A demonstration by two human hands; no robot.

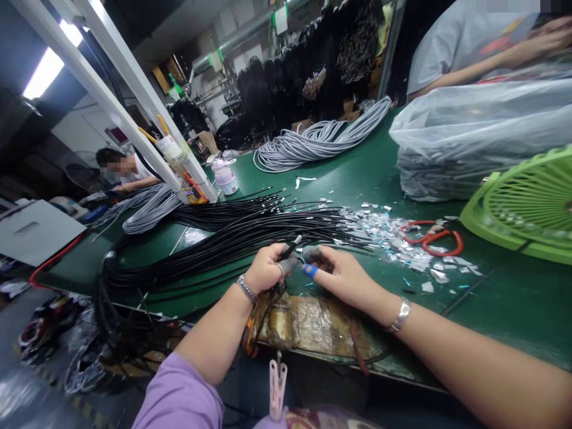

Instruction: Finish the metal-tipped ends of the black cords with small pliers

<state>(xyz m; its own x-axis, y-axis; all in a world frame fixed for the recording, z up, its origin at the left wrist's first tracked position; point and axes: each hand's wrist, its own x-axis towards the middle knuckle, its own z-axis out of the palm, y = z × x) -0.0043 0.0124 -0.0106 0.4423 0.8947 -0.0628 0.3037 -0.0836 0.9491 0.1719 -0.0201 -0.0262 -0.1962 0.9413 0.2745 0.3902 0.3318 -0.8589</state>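
Observation:
My left hand point(269, 266) is closed around the end of a black cable point(291, 246), whose tip shows a short silvery part. Opposite it, my right hand point(338, 270) pinches at the thin wires by the cable's end; blue tape wraps its thumb and a grey cover sits on a fingertip. What exactly lies between the right fingers is too small to make out. Behind both hands a large bundle of black cables point(214, 244) stretches across the green table point(504, 310), with bared ends pointing right. Scraps of foil point(393, 238) lie scattered beyond the right hand.
Red-handled scissors point(442, 241) lie among the scraps. A green fan point(527, 205) and a plastic-wrapped bundle point(482, 140) stand at right. Grey cable coils point(313, 143), a lilac bottle point(224, 176) and a white post point(134, 89) are farther back. Two other people sit across the table.

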